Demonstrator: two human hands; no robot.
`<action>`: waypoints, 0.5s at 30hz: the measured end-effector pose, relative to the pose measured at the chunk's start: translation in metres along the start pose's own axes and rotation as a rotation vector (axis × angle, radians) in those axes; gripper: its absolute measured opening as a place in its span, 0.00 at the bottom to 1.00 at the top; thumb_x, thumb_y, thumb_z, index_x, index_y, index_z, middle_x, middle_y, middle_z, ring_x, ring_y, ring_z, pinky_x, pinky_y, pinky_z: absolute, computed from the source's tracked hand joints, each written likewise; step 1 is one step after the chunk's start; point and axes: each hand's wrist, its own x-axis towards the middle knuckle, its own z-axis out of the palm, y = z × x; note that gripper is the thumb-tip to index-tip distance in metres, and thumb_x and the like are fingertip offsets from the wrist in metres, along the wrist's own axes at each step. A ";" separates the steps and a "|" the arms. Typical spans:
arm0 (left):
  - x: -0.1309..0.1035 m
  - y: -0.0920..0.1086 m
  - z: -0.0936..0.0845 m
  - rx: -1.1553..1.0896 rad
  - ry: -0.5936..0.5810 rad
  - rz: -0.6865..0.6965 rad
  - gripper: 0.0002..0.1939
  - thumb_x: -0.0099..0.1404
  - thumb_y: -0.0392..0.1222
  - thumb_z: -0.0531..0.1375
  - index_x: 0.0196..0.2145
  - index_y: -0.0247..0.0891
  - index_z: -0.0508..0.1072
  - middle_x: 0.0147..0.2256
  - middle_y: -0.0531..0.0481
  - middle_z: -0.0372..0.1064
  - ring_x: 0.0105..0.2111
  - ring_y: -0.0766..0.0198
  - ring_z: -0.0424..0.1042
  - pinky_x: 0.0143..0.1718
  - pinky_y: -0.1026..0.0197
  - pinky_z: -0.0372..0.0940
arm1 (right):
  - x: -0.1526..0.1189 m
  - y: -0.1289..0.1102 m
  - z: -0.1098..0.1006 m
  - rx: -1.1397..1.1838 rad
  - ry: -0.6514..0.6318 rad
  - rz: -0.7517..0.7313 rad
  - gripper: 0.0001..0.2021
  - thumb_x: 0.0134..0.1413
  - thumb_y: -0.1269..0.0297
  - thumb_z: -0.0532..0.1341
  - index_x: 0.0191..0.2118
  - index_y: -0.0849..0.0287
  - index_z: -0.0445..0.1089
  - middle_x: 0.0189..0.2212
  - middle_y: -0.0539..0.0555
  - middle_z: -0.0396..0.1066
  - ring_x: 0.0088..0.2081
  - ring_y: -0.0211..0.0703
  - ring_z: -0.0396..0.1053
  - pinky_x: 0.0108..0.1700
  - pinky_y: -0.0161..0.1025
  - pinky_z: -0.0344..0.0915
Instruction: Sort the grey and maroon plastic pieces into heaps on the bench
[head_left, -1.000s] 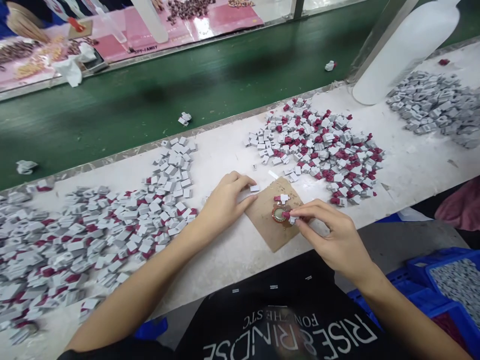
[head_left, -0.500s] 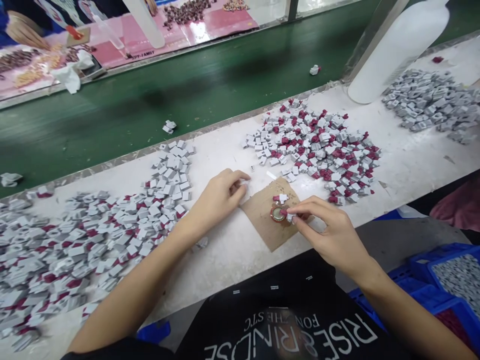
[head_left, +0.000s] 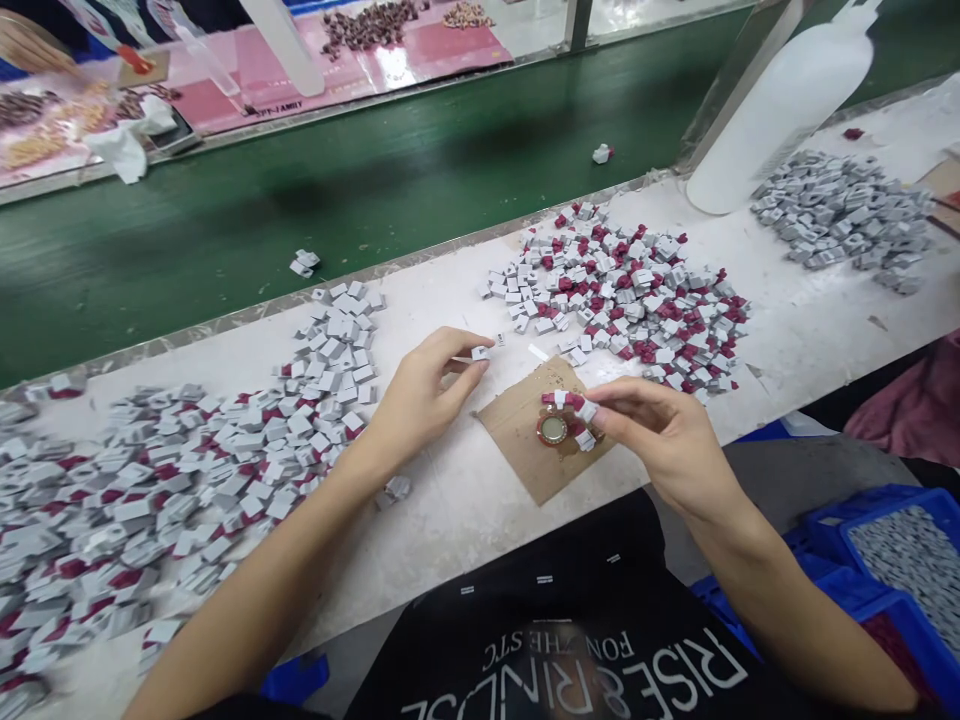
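Note:
My left hand point(head_left: 431, 385) pinches a small light grey plastic piece point(head_left: 480, 353) between thumb and forefinger, above the white tabletop. My right hand point(head_left: 664, 440) is closed on a grey-and-maroon plastic piece point(head_left: 586, 408), held over a square of brown cardboard point(head_left: 544, 478). Lying on the cardboard are a small round cap point(head_left: 553, 430) with a wet-looking stain around it, a grey-and-maroon piece point(head_left: 585, 440) beside the cap, and another such piece point(head_left: 553, 398) just behind it, close to my right fingertips.
Grey-and-maroon pieces form a heap point(head_left: 622, 290) behind the cardboard and a larger spread point(head_left: 187, 480) at left. A white bottle point(head_left: 787, 110) and a grey heap point(head_left: 844, 210) stand right. Beyond runs a green conveyor point(head_left: 420, 170); a co-worker's hand point(head_left: 34, 45) is across it.
My right hand has left one piece by the cap and now holds another slightly farther back. A grey piece now shows in my left fingertips. Pieces on the conveyor have shifted left.

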 end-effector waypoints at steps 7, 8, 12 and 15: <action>0.005 0.042 0.012 -0.441 -0.017 -0.044 0.12 0.68 0.44 0.75 0.46 0.41 0.81 0.44 0.45 0.83 0.43 0.56 0.85 0.51 0.52 0.82 | 0.029 -0.006 0.013 0.307 0.012 0.015 0.15 0.59 0.47 0.80 0.45 0.47 0.84 0.47 0.53 0.88 0.55 0.60 0.86 0.62 0.63 0.84; 0.007 0.046 0.013 -0.469 -0.025 -0.047 0.11 0.68 0.44 0.75 0.45 0.41 0.82 0.45 0.45 0.84 0.43 0.55 0.85 0.51 0.52 0.83 | 0.032 -0.008 0.015 0.298 0.012 -0.010 0.15 0.61 0.46 0.79 0.46 0.47 0.84 0.50 0.53 0.88 0.58 0.60 0.86 0.63 0.64 0.83; 0.012 0.051 0.017 -0.585 -0.076 -0.047 0.13 0.68 0.45 0.76 0.47 0.40 0.82 0.42 0.46 0.85 0.41 0.55 0.86 0.50 0.51 0.83 | 0.035 -0.014 0.021 0.227 0.015 -0.085 0.13 0.65 0.47 0.76 0.47 0.47 0.83 0.52 0.55 0.88 0.58 0.59 0.85 0.63 0.62 0.83; 0.012 0.049 0.018 -0.622 -0.117 -0.035 0.13 0.69 0.46 0.75 0.48 0.40 0.84 0.46 0.44 0.86 0.46 0.53 0.87 0.55 0.50 0.83 | 0.036 -0.015 0.025 0.230 0.029 -0.129 0.11 0.65 0.51 0.76 0.47 0.48 0.85 0.49 0.54 0.88 0.53 0.55 0.86 0.61 0.57 0.84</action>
